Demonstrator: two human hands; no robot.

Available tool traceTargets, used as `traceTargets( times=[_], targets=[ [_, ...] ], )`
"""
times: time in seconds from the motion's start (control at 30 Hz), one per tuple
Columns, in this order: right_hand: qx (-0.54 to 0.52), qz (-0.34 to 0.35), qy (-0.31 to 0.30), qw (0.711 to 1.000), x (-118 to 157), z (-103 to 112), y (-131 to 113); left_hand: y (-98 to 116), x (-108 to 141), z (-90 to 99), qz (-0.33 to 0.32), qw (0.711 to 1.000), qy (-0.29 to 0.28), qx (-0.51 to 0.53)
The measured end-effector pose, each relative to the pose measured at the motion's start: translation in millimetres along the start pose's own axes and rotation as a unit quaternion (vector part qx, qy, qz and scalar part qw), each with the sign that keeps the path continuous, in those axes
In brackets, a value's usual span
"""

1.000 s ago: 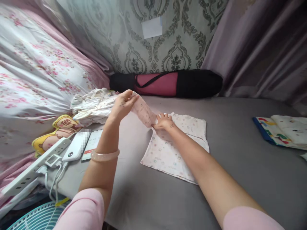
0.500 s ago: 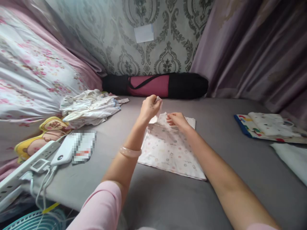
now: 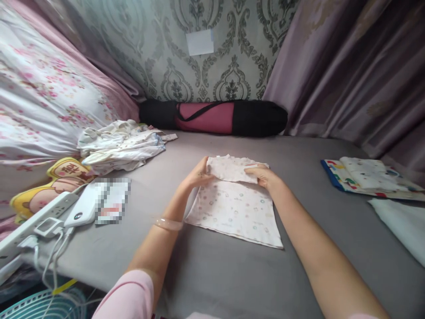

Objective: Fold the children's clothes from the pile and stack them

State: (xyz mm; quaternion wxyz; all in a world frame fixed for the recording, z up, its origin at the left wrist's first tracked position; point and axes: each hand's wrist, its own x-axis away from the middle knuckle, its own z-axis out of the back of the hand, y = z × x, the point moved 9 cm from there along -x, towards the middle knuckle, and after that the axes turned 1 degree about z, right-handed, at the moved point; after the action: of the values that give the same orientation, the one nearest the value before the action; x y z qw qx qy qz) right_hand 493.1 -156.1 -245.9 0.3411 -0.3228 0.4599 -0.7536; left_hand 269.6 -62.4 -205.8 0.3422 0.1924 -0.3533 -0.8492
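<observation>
A white patterned cloth (image 3: 234, 208) lies on the grey sheet, its far part folded over in a band toward me. My left hand (image 3: 200, 172) grips the left end of that folded band, thumb near its lower edge and fingers behind it. At the band's right end my right hand (image 3: 261, 174) is closed on the cloth, with the thumb on top. The fingertips under and behind the fabric are hidden.
A crumpled pile of clothes (image 3: 124, 146) lies at the left, near a power bank (image 3: 86, 206) and a power strip (image 3: 49, 217). A black and pink bag (image 3: 212, 117) runs along the wall. Folded cloths (image 3: 368, 175) lie at the right.
My left hand has come down and left to the fold's edge. My right hand has moved slightly right and taken hold of the cloth. The upper part now lies flatter in a band.
</observation>
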Motion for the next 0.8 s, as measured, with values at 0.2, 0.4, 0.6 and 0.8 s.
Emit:
traceTargets(
  times=[0.2,0.4,0.6,0.8],
  targets=[
    [0.017,0.016,0.045,0.999,-8.1,19.9,4.1,-18.1,0.0,-13.5,-0.046,0.991,0.01,-0.129],
    [0.224,0.054,0.086,0.969,-7.3,36.7,9.6,-21.9,0.2,-28.8,-0.052,0.968,-0.042,-0.24],
    [0.321,0.082,0.101,0.938,8.1,41.5,0.8,-16.4,2.1,-22.1,-0.051,0.97,-0.069,-0.226],
    [0.363,0.128,0.096,0.918,19.2,35.6,-9.8,-22.1,-0.7,-13.8,-0.029,0.979,-0.064,-0.193]
  ],
)
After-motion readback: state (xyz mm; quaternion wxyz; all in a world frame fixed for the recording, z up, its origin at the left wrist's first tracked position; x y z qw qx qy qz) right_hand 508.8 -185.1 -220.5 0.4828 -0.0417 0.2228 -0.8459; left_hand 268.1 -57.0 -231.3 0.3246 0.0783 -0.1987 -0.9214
